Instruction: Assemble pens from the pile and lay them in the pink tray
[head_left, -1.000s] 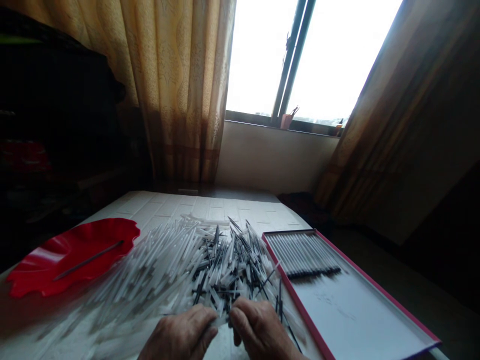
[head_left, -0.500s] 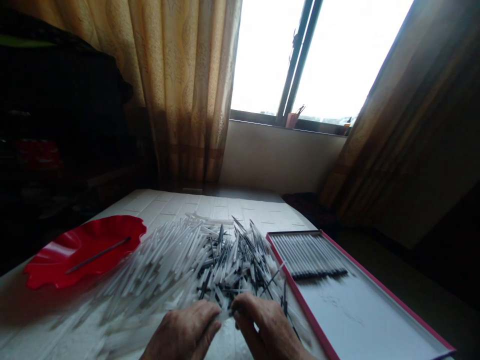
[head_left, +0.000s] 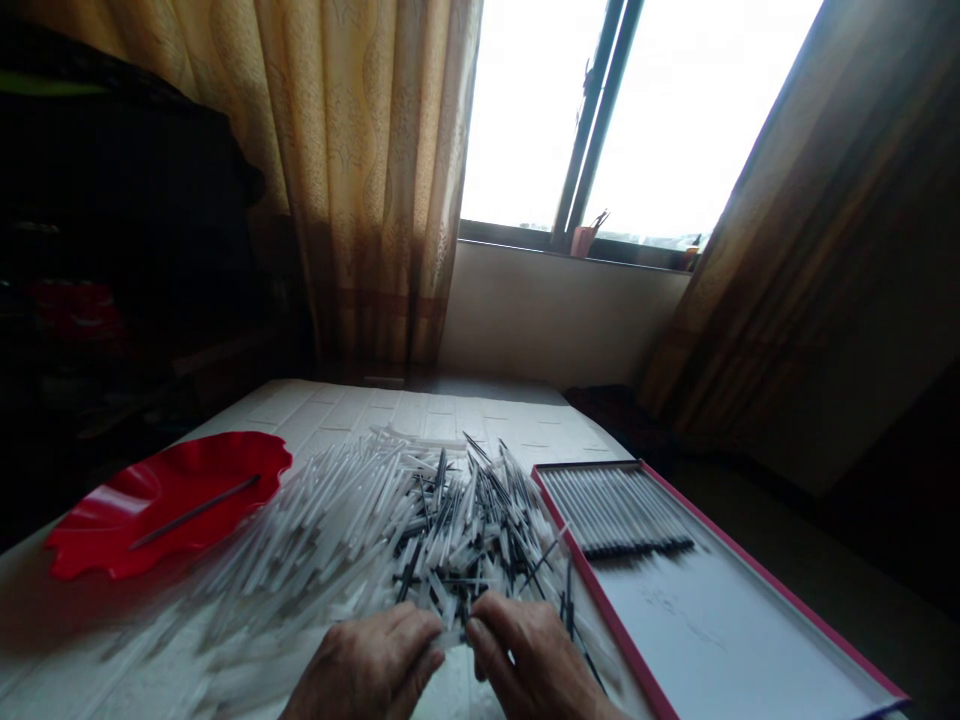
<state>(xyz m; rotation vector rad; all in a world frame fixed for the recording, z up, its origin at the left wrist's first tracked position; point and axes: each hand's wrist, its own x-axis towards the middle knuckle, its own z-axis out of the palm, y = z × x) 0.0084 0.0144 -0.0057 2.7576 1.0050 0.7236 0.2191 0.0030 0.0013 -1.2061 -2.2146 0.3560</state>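
My left hand (head_left: 367,660) and my right hand (head_left: 525,650) are close together at the near edge of a heap of pen parts. Each hand is pinched, and a small translucent piece (head_left: 452,637) spans the gap between the fingertips; its ends are hidden by the fingers. Beyond the hands lie dark, thin refills or tips mixed with clear pieces (head_left: 480,510). Many clear tubes (head_left: 330,500) are spread to the left. On the right, a shallow pink-edged tray (head_left: 750,640) holds a neat row of clear pens with dark ends (head_left: 622,505).
A red wavy-rimmed plate (head_left: 112,500) with one thin pen-like stick (head_left: 195,512) stands on the left of the white table (head_left: 450,405). Behind are curtains (head_left: 367,180) and a window, with a pink cup (head_left: 581,241) on the sill.
The fingertips of my right hand have shifted very slightly, with a little more of the translucent piece showing between the hands. The rest looks the same.
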